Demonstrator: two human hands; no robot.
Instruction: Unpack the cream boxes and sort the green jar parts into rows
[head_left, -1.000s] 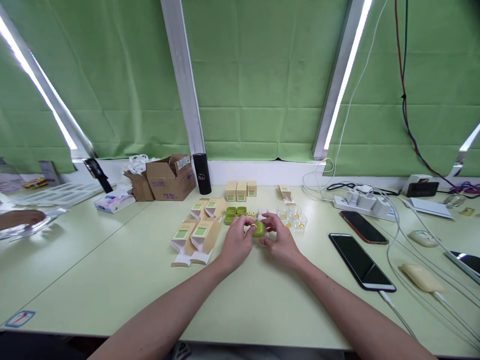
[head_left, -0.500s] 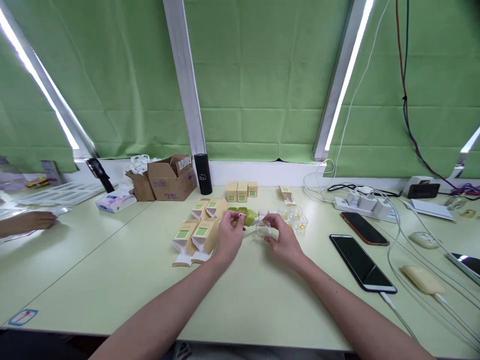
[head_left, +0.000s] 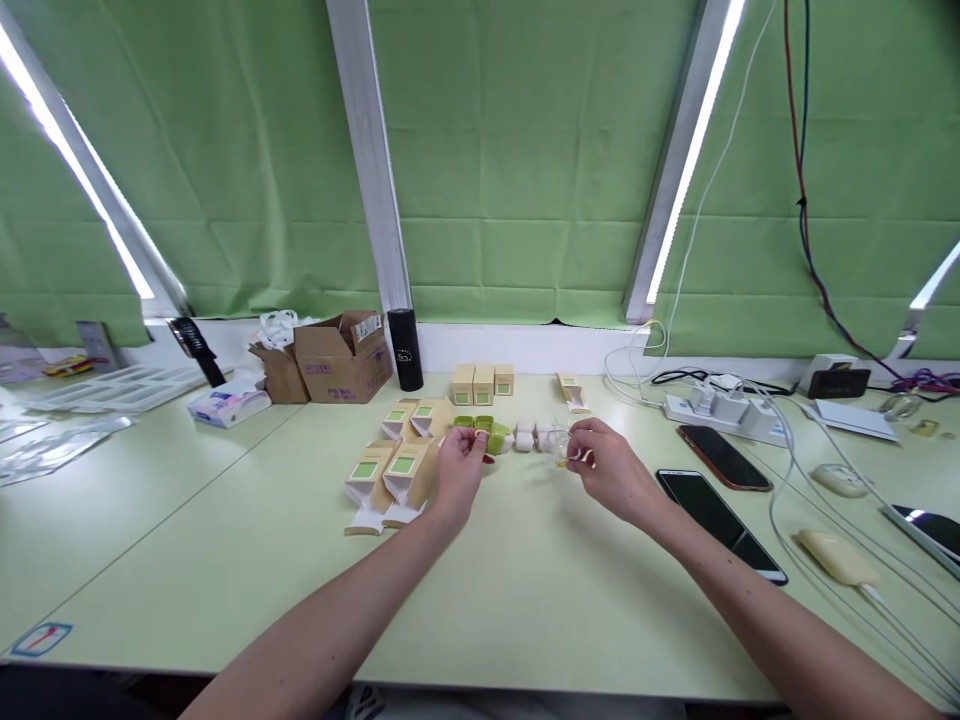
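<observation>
Holding a small green case [head_left: 498, 437] just above the bench [head_left: 225, 520], the left hand [head_left: 459, 470] pinches it between thumb and fingertips at its near end, so the grip is pressed on the case rather than spread. Left of that hand lie the open tan cartons [head_left: 390, 472] with green labels, close enough that the wrist nearly brushes them; a steady, low hold with the elbow kept off those flaps looks the safest way to work here. Behind the case sit more green cases [head_left: 472, 422] and a row of three closed boxes [head_left: 483, 382], with a dark cylinder [head_left: 405, 348] and brown cardboard boxes [head_left: 337, 355] further back. Just right of the green case stand small pale pieces [head_left: 525, 436], and the right hand [head_left: 611, 472] closes thumb and forefinger on a little clear item [head_left: 561, 447]; what exactly it is cannot be told. Keeping that pinch light seems wise, since the clear thing looks thin. Open bench lies in front of both hands toward the near edge, giving free room there. To the right room is tighter: two phones [head_left: 720, 510] lie near the right forearm, with cables and a power strip [head_left: 720, 410] beyond.
</observation>
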